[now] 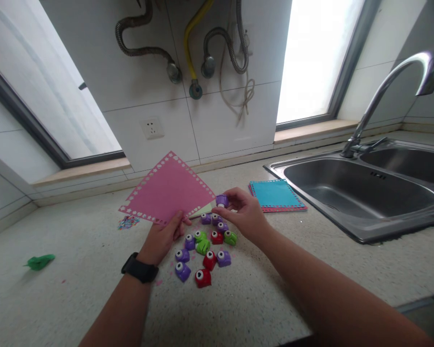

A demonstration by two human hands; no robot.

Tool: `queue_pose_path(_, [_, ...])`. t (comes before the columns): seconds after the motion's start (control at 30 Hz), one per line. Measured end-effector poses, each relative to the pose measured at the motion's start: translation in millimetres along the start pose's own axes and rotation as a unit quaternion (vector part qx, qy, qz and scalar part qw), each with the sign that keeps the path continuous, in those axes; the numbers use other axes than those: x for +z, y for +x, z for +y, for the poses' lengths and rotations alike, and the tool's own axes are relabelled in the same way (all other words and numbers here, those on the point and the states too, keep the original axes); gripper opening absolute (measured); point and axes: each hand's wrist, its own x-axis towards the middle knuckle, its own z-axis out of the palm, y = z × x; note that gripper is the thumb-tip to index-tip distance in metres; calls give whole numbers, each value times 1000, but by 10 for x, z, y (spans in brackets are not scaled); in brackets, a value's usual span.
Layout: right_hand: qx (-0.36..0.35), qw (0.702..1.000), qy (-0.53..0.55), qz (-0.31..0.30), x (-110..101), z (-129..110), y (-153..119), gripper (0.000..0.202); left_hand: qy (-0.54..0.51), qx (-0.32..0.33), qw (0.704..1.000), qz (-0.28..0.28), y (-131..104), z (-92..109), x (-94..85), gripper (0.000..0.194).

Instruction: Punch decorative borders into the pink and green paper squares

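My left hand pinches the lower edge of a pink sheet, whose edges have rows of small punched shapes. The sheet is raised and turned with one corner up. In my right hand is a purple craft punch, held between thumb and fingers at the sheet's right corner. Below the hands several small punches lie on the counter: purple ones, red ones and green ones. Part of a pale green sheet shows behind the pink one.
A stack of punched sheets, blue on top, lies right of my hands, beside the steel sink with its faucet. Colourful paper scraps and a green crumpled piece are on the counter at left.
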Motion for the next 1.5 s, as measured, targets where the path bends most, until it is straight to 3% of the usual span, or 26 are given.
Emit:
queue_pose_path(0.9, [12, 999, 1, -33, 28, -28, -31, 38, 7, -4, 1000, 12, 0, 5, 12, 51])
queue_pose_path(1.5, [35, 999, 21, 2, 44, 9, -6, 37, 24, -2, 1000, -3, 8, -6, 3, 50])
